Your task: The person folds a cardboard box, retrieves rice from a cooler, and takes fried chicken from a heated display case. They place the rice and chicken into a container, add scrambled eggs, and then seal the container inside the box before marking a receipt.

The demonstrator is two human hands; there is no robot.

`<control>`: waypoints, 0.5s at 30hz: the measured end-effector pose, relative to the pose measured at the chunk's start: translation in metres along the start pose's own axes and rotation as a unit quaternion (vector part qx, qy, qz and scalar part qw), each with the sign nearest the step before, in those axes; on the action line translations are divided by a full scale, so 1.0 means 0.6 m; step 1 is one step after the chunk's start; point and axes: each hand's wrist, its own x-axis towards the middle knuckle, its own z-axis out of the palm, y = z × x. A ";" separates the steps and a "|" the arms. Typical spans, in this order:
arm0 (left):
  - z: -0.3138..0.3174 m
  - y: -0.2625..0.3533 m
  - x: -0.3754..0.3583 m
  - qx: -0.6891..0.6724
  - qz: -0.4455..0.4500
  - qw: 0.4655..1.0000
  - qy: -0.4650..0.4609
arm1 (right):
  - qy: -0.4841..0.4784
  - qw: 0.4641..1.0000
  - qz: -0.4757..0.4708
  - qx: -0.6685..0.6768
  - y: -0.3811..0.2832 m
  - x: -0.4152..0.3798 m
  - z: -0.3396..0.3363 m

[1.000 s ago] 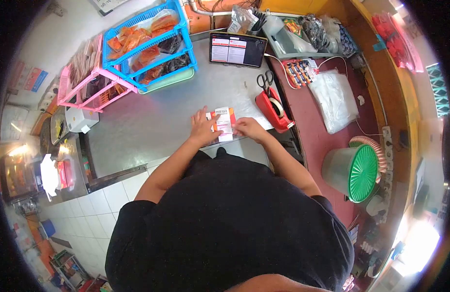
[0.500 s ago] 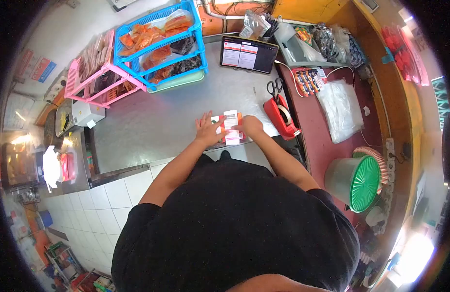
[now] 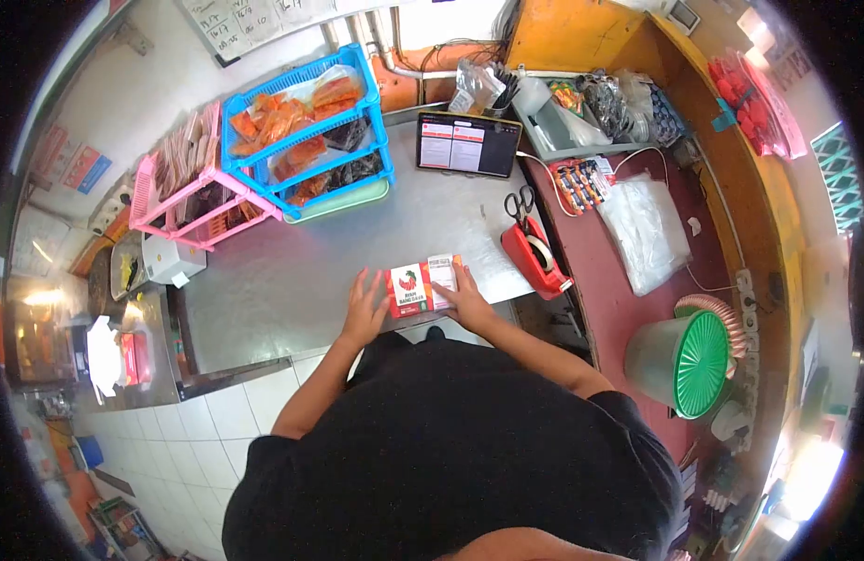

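Note:
A small red and white food carton [image 3: 408, 287] with a rooster logo lies on the metal counter near its front edge. On its right part sits a white printed paper slip [image 3: 442, 273]. My left hand [image 3: 364, 311] rests at the carton's left side, fingers spread, fingertips right by its edge. Over on the right side, my right hand [image 3: 468, 305] has its fingers apart on the carton, the thumb reaching onto the slip and another finger along the right edge.
Right of the carton stand a red tape dispenser [image 3: 536, 262] and black scissors [image 3: 519, 203]. A tablet [image 3: 467, 145] leans at the back. Blue stacked baskets [image 3: 307, 131] and a pink rack [image 3: 203, 192] hold bagged goods. A green-lidded tub [image 3: 701, 365] is at far right.
My left hand has slid off the carton's top to its left side, uncovering the logo. The right hand has opened from a closed shape. The camera view has tilted up.

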 end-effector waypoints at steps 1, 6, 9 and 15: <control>-0.021 0.016 0.008 0.003 0.004 1.000 -0.001 | -0.002 1.000 -0.009 0.013 0.003 0.011 0.005; -0.181 0.162 0.067 -0.278 0.114 0.951 0.068 | 0.013 1.000 -0.015 0.013 -0.020 0.111 0.023; -0.293 0.253 0.084 -0.196 0.296 0.933 0.063 | 0.046 0.999 -0.008 0.015 -0.032 0.210 0.048; -0.485 0.341 0.014 -0.104 0.562 0.819 -0.045 | 0.068 0.997 -0.038 -0.009 -0.156 0.251 -0.010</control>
